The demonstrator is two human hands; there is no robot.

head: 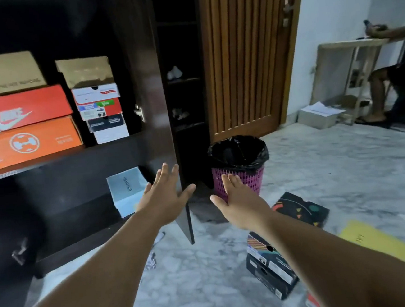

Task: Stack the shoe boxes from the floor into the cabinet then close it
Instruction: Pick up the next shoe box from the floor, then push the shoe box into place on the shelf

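A person's two bare hands reach toward the open door of a dark cabinet, the task of shelving shoe boxes about half finished by the look of it. The left hand, fingers straight and spread, lies at the door's lower edge, apparently touching it, and holds nothing; the right hand, equally flat and empty, hovers just to the right of the door, in front of a pink bin lined with a black bag. Left of the door, the cabinet's upper shelf already carries two stacks: an orange box under a red box and a brown one, and beside them a narrower pile of smaller boxes. A pale blue box stands on the lower level. Right of the door, on the marble floor, a black patterned box, a stack of dark boxes and a yellow lid are yet to be shelved, and the door is yet to be closed.
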